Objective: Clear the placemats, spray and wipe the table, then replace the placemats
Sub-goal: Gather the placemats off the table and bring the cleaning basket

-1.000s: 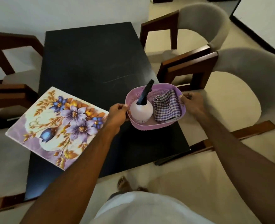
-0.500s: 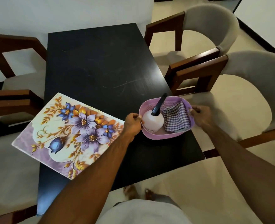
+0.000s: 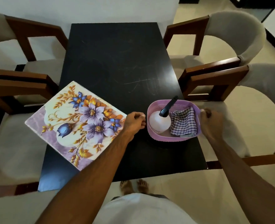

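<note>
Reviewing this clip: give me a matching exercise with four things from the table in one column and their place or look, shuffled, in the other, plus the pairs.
Things:
1. placemat
2. spray bottle
3. cloth
4. basket

Descriptions:
A. checked, folded, in the right half of the basket
B. pink, on the table's near right part, a hand at each end
C. floral, lying skewed over the table's left edge
D. white with a dark nozzle, in the left half of the basket

Pairs: 1-C, 2-D, 3-A, 4-B
</note>
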